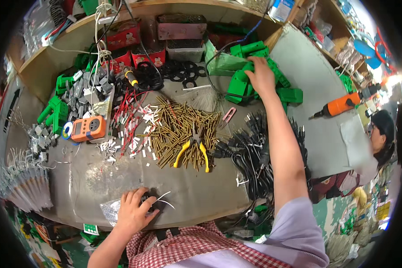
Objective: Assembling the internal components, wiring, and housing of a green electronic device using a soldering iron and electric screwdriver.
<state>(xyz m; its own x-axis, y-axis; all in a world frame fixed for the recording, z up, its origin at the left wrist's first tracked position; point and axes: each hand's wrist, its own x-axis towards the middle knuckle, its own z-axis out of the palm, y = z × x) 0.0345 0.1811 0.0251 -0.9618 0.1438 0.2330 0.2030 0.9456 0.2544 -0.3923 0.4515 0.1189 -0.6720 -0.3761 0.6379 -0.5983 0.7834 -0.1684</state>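
Near the front edge of the table, my left hand [135, 209] curls over a small black part [151, 203] with white wires sticking out to the right. Most of that part is hidden by my fingers. Beside it lies a clear plastic bag [110, 210]. My right arm stretches to the back right, where my right hand [261, 78] has its thumb and fingers around a green plastic housing [240, 82]. More green housings [254, 48] are heaped around it, next to a pale green box [219, 64].
Mid-table lie a heap of brass-coloured rods [165, 134], yellow-handled pliers [192, 147], pink tweezers [228, 117] and black power cords [250, 165]. An orange meter [88, 128] and grey parts sit left. At right are an orange power screwdriver [341, 105] and another person [379, 134].
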